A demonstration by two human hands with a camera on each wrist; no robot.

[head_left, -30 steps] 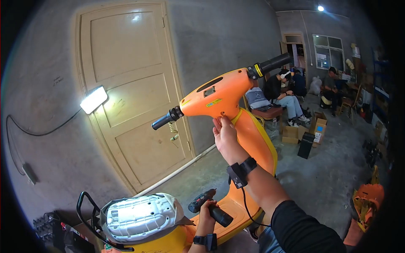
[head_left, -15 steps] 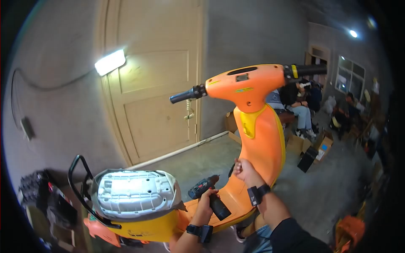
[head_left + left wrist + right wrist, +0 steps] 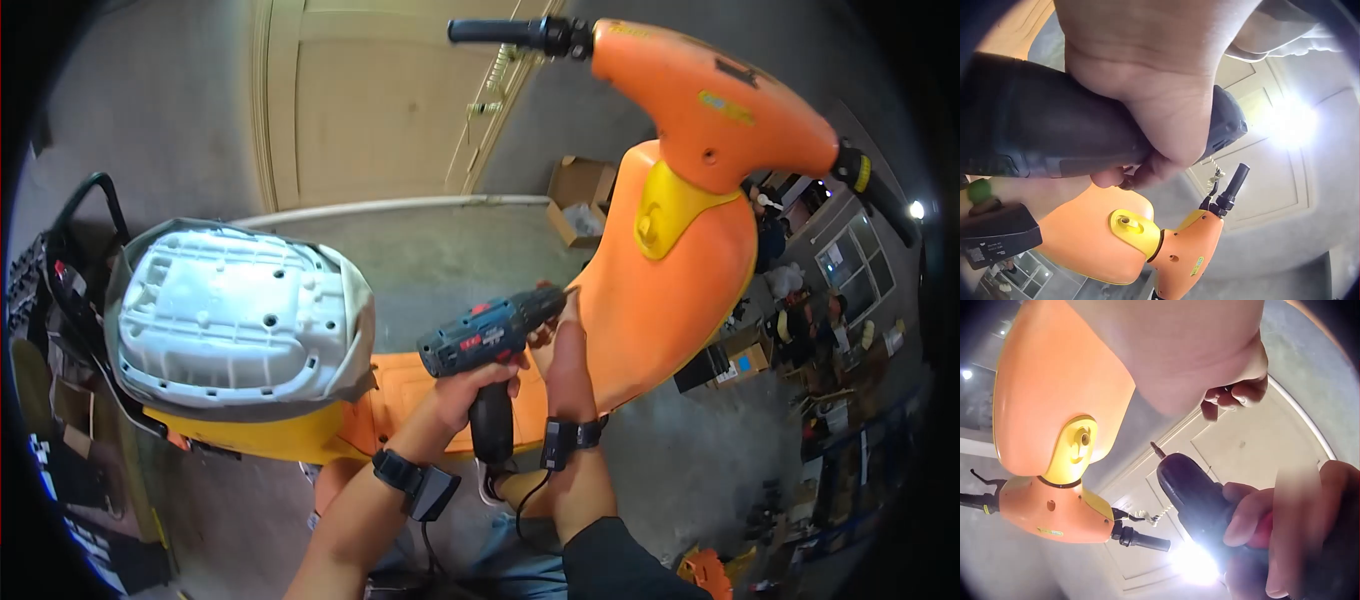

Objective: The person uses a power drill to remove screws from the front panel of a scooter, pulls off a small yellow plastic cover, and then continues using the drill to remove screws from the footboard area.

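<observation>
My left hand (image 3: 482, 388) grips the handle of a dark cordless drill (image 3: 490, 328), its body aimed right and slightly up. A thin bit (image 3: 1157, 450) sticks out of its chuck in the right wrist view. Just beside the chuck is my right hand (image 3: 556, 325), partly behind the drill. Its fingers (image 3: 1235, 399) are curled in towards the palm; I cannot tell whether something small lies inside. Ahead stands an orange scooter, with its handlebar cover (image 3: 735, 110), its front shield (image 3: 660, 310) and a yellow neck piece (image 3: 680, 212). A round hole (image 3: 710, 156) shows in the cover.
A pale, upturned seat base (image 3: 225, 310) sits at the scooter's rear, by a black grab rail (image 3: 85, 225). Behind are a beige door (image 3: 375, 100), a white floor pipe (image 3: 390, 203) and an open carton (image 3: 580, 200). More boxes (image 3: 740, 355) stand at right.
My right hand has come down from the hole under the handlebar cover to the drill's front end. My left hand has raised the drill. The head view has tilted down and turned.
</observation>
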